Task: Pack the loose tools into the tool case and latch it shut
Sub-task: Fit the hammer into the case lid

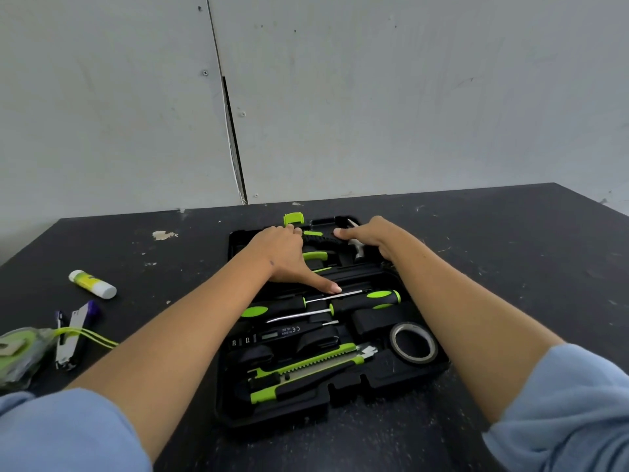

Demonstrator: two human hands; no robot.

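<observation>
Your left hand (pixel 282 253) and right hand (pixel 371 238) rest flat, gripping nothing, on the 12 o'clock half of the tool case (pixel 326 400); it's stiff plastic and probably heavy, so grab the edges.

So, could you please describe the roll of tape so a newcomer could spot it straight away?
Find the open black tool case on the dark table. The roll of tape sits in its near right corner, beyond the utility knife. It is the only ring-shaped item there.
</observation>
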